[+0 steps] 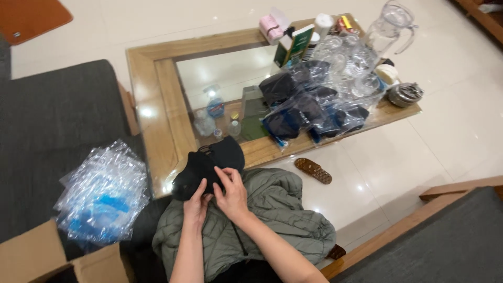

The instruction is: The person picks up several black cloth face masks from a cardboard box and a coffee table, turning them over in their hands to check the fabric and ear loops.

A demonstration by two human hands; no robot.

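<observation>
A wood-framed glass surface (157,94) carries bagged dark items in clear plastic (309,112), a clear pitcher (390,29), drinking glasses (348,57), a green box (293,46), a pink case (271,27) and a round metal dish (404,94).

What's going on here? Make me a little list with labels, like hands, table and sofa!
left hand: holds the black cap from below
right hand: fingertips pinch the cap's edge
lap: padded green jacket
sofa: pile of clear plastic bags
table: bagged dark items, clear jug
floor: brown slipper
</observation>
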